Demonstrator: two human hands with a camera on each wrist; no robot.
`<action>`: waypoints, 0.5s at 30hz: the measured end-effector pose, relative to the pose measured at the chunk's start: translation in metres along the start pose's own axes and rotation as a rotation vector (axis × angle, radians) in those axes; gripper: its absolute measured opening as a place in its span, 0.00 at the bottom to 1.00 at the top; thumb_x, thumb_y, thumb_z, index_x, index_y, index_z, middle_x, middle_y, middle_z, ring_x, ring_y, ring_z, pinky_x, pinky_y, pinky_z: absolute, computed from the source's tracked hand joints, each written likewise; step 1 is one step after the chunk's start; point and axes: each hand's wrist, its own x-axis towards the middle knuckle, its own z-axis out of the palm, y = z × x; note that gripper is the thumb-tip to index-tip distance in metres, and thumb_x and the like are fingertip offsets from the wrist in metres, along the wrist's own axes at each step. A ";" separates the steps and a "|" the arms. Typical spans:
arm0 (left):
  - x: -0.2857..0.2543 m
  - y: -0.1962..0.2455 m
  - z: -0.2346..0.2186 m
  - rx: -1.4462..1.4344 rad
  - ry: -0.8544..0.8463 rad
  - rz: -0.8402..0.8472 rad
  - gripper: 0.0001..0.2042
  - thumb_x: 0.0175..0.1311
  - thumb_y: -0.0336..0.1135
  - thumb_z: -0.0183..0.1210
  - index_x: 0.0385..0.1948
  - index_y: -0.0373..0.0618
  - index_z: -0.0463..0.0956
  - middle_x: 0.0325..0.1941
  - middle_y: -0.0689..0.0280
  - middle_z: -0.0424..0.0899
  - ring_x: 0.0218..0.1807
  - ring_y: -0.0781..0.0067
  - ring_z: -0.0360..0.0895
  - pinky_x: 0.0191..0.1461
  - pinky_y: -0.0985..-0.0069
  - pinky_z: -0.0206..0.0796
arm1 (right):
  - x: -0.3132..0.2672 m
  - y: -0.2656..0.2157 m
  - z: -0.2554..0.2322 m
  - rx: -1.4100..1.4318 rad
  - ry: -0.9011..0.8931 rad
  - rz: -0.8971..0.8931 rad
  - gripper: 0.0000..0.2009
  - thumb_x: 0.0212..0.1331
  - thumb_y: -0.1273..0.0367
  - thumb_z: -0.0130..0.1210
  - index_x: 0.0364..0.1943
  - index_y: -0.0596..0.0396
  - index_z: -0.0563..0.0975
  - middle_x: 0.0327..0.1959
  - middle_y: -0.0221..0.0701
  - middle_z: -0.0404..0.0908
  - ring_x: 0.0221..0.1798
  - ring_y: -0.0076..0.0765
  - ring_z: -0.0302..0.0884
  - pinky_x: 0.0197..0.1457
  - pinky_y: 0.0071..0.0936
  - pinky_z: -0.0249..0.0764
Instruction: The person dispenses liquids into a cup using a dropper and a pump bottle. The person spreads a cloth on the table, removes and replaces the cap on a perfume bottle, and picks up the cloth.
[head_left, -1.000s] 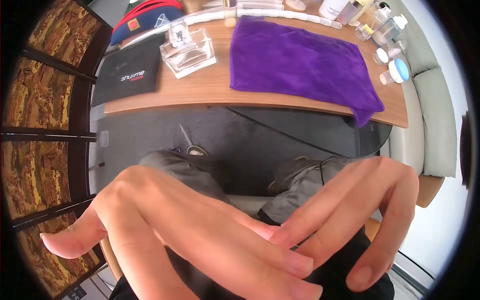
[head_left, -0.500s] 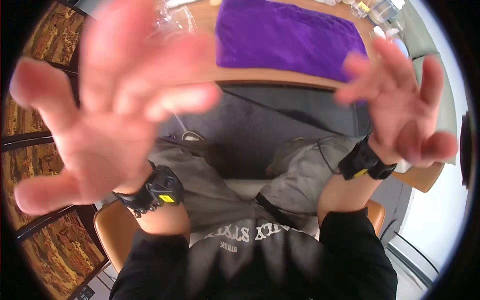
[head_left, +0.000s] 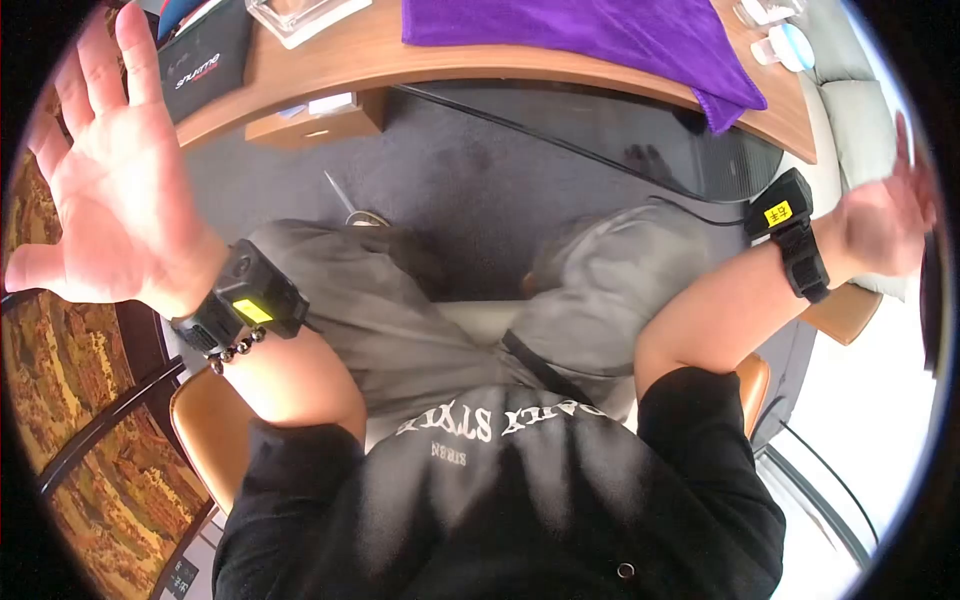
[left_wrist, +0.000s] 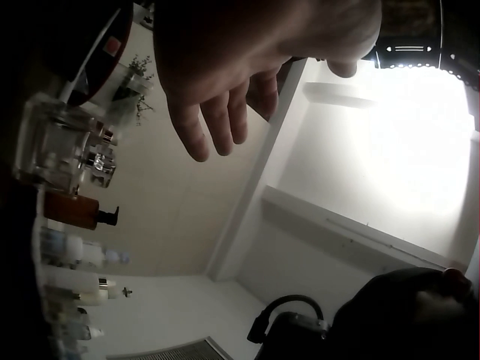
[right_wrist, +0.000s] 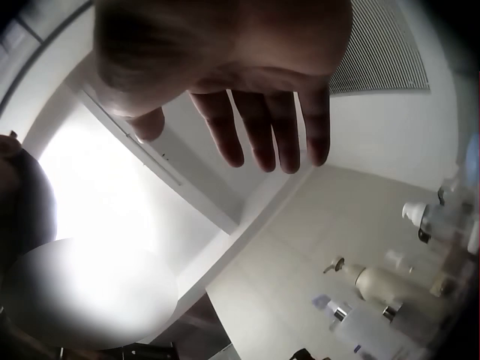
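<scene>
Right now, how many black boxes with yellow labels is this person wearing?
2. One box is strapped on below the left hand, beside a beaded bracelet; the other box is strapped on below the right hand. No others show.

Head view: brightly lit, with strong light on the left hand (head_left: 125,200) and glare on the white wall (head_left: 850,430). The lens bowed the table (head_left: 300,85) and blackened the corners. The right hand (head_left: 890,225) was slightly blurred. Wrist views: both hands were dim, backlit against a ceiling (left_wrist: 337,127) partly blown out to white; the bottles (right_wrist: 397,292) appeared soft.
</scene>
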 end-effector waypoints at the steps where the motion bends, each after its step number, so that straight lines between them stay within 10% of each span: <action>1: -0.004 0.001 0.005 0.021 0.106 0.045 0.41 0.76 0.72 0.26 0.73 0.48 0.65 0.82 0.56 0.60 0.85 0.59 0.53 0.88 0.55 0.37 | 0.000 -0.014 -0.007 -0.240 0.019 0.075 0.28 0.83 0.50 0.26 0.76 0.49 0.63 0.72 0.50 0.71 0.76 0.56 0.67 0.79 0.58 0.64; 3: -0.002 -0.005 0.021 0.051 0.204 0.099 0.41 0.76 0.72 0.26 0.73 0.48 0.66 0.82 0.58 0.61 0.84 0.59 0.54 0.88 0.54 0.38 | 0.021 -0.052 -0.009 -0.501 0.026 0.131 0.29 0.83 0.49 0.25 0.75 0.49 0.64 0.72 0.51 0.72 0.76 0.54 0.67 0.80 0.57 0.62; 5: -0.005 -0.016 0.030 -0.356 0.110 0.242 0.52 0.61 0.82 0.44 0.74 0.43 0.58 0.85 0.43 0.39 0.85 0.36 0.36 0.84 0.30 0.25 | 0.035 -0.067 -0.030 -0.566 -0.002 0.095 0.30 0.83 0.48 0.25 0.73 0.52 0.65 0.69 0.53 0.75 0.75 0.53 0.69 0.80 0.58 0.61; 9: -0.011 -0.011 0.024 -0.260 0.071 0.280 0.52 0.61 0.86 0.32 0.79 0.58 0.50 0.87 0.47 0.36 0.85 0.35 0.37 0.83 0.27 0.28 | 0.057 -0.113 -0.008 -0.560 0.160 0.253 0.26 0.82 0.55 0.32 0.67 0.59 0.73 0.65 0.51 0.79 0.69 0.55 0.76 0.71 0.52 0.71; 11: -0.014 -0.009 0.021 -0.241 0.135 0.312 0.50 0.60 0.87 0.27 0.81 0.68 0.41 0.87 0.51 0.34 0.85 0.35 0.36 0.81 0.25 0.29 | 0.066 -0.125 0.014 -0.305 0.324 0.396 0.27 0.82 0.55 0.33 0.65 0.62 0.74 0.66 0.51 0.77 0.71 0.54 0.74 0.72 0.52 0.69; 15: -0.014 0.001 0.022 -0.216 0.236 0.306 0.54 0.60 0.86 0.28 0.73 0.45 0.61 0.85 0.40 0.43 0.85 0.34 0.40 0.83 0.28 0.29 | 0.074 -0.151 0.015 0.661 0.791 0.549 0.20 0.78 0.60 0.46 0.63 0.60 0.75 0.72 0.48 0.71 0.78 0.55 0.63 0.79 0.50 0.61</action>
